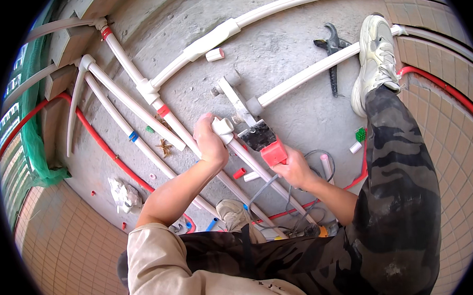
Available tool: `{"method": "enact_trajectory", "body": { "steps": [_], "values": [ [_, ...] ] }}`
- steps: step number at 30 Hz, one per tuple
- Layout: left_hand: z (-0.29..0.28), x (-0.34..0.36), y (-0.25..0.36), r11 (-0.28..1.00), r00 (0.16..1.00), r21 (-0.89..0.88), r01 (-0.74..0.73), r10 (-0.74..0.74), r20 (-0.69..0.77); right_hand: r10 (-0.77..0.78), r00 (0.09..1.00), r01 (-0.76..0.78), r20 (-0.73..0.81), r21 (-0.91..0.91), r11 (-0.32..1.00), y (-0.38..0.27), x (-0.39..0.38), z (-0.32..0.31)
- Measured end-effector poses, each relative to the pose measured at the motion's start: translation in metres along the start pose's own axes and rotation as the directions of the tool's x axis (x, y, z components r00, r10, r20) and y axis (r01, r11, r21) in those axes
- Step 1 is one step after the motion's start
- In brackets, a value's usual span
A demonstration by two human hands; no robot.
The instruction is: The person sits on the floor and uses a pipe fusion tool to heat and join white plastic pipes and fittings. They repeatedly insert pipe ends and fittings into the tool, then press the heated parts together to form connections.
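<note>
My right hand is wrapped round the red handle of a pipe fusion welder, which has a black body and a flat metal plate with round dies. On the plate's right side, a white pipe ends at a grey die. My left hand grips a white pipe fitting on the end of a long pipe. The fitting's mouth faces the die on the plate's left side; I cannot tell whether they touch. My shoe rests beside the right-hand pipe.
A black pipe cutter lies beyond the right-hand pipe. Other white pipes with joints run across the concrete at left. A red hose curves past them. Short offcuts, a grey cable and a plastic bag lie about.
</note>
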State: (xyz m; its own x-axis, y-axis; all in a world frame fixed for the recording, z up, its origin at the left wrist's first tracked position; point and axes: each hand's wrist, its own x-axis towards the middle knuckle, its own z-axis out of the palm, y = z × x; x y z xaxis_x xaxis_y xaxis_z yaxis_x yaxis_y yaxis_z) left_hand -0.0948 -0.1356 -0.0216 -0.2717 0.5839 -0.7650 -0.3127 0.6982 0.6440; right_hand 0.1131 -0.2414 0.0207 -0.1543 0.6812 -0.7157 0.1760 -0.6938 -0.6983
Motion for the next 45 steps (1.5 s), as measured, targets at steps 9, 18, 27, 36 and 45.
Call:
{"method": "enact_trajectory", "body": {
  "steps": [9, 18, 27, 36, 45],
  "values": [
    [0.009, 0.001, -0.008, 0.962, 0.972, 0.146, -0.229, 0.234, -0.02, -0.034, 0.999, 0.037, -0.025, 0.123, 0.992, 0.001, -0.002, 0.006],
    [0.01, 0.002, -0.005, 0.735, 0.864, 0.455, -0.503, 0.441, 0.242, -0.051, 0.999, 0.053, -0.018, 0.105, 0.993, 0.006, -0.004, 0.007],
    [0.019, -0.003, 0.0, 0.911, 0.944, 0.253, -0.326, 0.299, 0.14, 0.004, 1.0, -0.005, 0.022, 0.049, 0.999, 0.007, -0.001, 0.001],
    [0.013, -0.002, -0.007, 0.687, 0.849, 0.505, -0.523, 0.474, 0.233, 0.094, 0.992, -0.099, 0.087, 0.054, 0.994, -0.002, 0.001, -0.007],
    [0.022, -0.005, 0.002, 0.935, 0.951, 0.204, -0.291, 0.26, 0.165, 0.145, 0.981, -0.162, 0.131, 0.131, 0.978, -0.008, -0.001, -0.008]
  ]
}}
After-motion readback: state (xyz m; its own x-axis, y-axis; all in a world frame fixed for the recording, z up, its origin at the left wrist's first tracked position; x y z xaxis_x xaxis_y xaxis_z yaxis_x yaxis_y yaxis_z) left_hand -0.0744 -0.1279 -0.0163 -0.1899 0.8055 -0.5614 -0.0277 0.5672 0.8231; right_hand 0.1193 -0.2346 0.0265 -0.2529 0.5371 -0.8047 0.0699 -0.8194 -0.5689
